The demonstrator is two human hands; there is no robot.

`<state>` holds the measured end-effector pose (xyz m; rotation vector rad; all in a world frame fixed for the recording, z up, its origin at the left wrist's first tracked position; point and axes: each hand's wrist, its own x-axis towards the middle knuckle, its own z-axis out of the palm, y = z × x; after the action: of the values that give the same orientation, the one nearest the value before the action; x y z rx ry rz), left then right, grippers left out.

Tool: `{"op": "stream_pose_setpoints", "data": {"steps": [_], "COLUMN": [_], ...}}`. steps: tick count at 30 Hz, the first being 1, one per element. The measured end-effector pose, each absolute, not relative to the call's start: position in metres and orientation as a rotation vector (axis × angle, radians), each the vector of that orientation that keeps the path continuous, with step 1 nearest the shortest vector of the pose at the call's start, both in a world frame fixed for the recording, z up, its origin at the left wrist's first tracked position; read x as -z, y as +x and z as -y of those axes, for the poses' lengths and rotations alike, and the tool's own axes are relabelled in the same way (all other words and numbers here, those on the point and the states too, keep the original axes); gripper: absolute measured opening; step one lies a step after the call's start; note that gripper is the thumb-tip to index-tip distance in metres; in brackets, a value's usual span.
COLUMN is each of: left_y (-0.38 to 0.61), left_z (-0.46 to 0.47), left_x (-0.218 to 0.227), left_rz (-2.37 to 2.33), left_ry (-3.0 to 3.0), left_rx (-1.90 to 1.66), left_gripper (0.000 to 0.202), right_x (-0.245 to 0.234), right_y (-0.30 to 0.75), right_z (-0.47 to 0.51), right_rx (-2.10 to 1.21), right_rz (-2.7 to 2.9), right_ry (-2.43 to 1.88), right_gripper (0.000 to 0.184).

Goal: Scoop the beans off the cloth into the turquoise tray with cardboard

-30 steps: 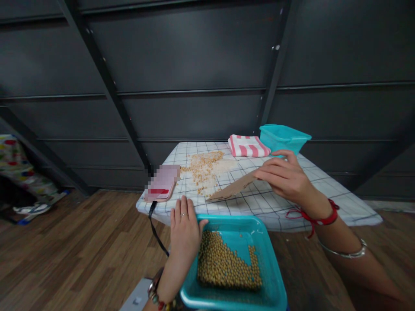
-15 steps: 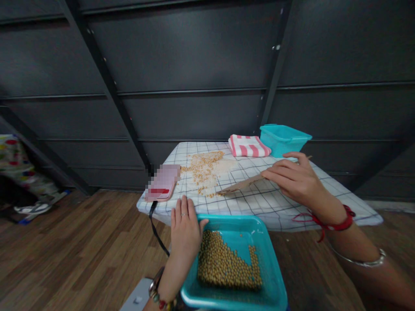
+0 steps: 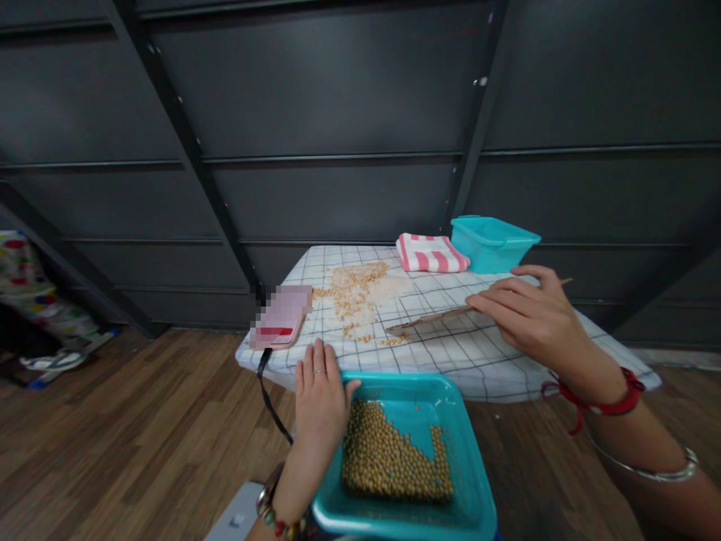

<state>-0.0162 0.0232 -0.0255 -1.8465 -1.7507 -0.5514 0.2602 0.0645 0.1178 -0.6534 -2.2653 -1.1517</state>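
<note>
My left hand [image 3: 319, 402] grips the left rim of a teal tub [image 3: 470, 481] held below the table's near edge; the tub is partly filled with yellow beans [image 3: 394, 462]. My right hand [image 3: 532, 315] holds a brown cardboard strip [image 3: 433, 318] by its right end, its edge low over the checked tablecloth [image 3: 484, 349]. The strip's left tip lies beside a small cluster of beans at the front of a scattered pile of beans and white grains [image 3: 357, 293].
A pink-and-white striped cloth [image 3: 431, 253] and a second teal tub [image 3: 491, 243] sit at the table's far right. A pink phone-like object [image 3: 280, 316] with a black strap lies at the left corner. Dark panelled wall behind, wooden floor around.
My right hand has drawn the cardboard strip rightward and flatter, away from the pile. A few beans now lie by its tip. My left hand and the tub have stayed put.
</note>
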Motion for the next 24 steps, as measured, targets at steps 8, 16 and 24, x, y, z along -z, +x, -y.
{"op": "stream_pose_setpoints", "data": {"steps": [8,16,24], "left_y": [-0.016,-0.017,-0.018], "left_z": [-0.023,-0.024,-0.023], "left_x": [0.026,0.028,0.028], "left_rz": [1.777,1.722,1.760], "left_ry": [-1.856,-1.850,-1.866], "left_rx": [0.548,0.573,0.574], "left_gripper": [0.064,0.066,0.067], "right_x": [-0.120,-0.121,-0.127], "right_y": [0.255,0.254,0.245], "right_z": [-0.055,-0.055,-0.043], "right_rx": [1.120,1.170,1.072], "right_rz": [2.288,2.310,2.353], "right_ry": [-0.615,-0.672,-0.553], "right_gripper": [0.025,0.021,0.021]}}
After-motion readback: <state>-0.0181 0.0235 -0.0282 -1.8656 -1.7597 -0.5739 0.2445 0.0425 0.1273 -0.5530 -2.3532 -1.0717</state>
